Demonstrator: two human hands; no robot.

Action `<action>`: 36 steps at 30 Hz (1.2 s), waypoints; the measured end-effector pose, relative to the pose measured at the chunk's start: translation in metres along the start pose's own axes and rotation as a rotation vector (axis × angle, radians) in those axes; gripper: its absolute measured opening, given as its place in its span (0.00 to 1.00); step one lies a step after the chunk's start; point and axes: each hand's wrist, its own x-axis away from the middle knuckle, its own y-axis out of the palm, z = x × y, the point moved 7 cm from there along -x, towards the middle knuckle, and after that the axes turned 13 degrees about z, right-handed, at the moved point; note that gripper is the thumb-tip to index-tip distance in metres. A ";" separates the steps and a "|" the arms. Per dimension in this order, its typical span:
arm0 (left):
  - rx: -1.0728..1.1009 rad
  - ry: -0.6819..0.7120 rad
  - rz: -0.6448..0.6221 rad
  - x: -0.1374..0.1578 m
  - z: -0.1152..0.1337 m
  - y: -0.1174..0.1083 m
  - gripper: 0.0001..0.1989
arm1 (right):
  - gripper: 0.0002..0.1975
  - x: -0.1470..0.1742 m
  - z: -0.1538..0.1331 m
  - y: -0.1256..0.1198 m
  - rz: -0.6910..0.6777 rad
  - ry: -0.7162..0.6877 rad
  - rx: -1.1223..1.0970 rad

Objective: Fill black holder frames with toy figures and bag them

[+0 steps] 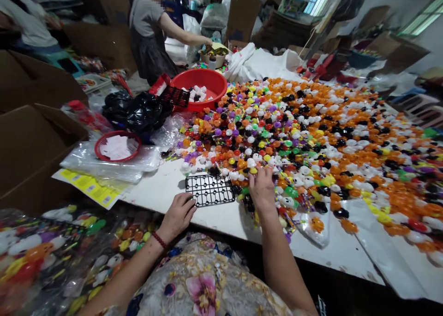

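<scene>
A black plastic grid rack (210,190) lies flat on the white table in front of me. My left hand (178,216) is at its lower left corner, with curled fingers holding that edge. My right hand (263,189) reaches over the near side of a big pile of small colourful plastic toys (242,145). Its thumb and fingers are apart, close to white and yellow pieces, and I see nothing clearly held in them. Some toys have round heads in orange, white, black, purple and green on striped sticks.
A red basin (216,101) with white pieces stands behind the pile. To the left are a black bag (138,110), a small red basket (138,152) with papers, plastic sleeves (78,159) and cardboard boxes (31,154). A co-worker (147,32) stands at the back.
</scene>
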 end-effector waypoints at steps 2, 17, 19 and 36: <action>0.016 -0.031 -0.010 0.001 -0.002 0.002 0.09 | 0.07 0.007 0.018 -0.002 -0.072 0.036 0.082; -0.024 -0.219 0.151 -0.004 -0.044 0.005 0.12 | 0.08 0.039 -0.045 0.024 -0.200 0.072 -0.347; -0.023 -0.249 0.129 -0.004 -0.047 0.008 0.12 | 0.08 0.051 -0.065 0.035 -0.243 -0.031 -0.378; 0.045 -0.395 0.100 0.003 -0.062 0.012 0.09 | 0.08 0.084 -0.111 0.114 -0.602 0.262 -0.645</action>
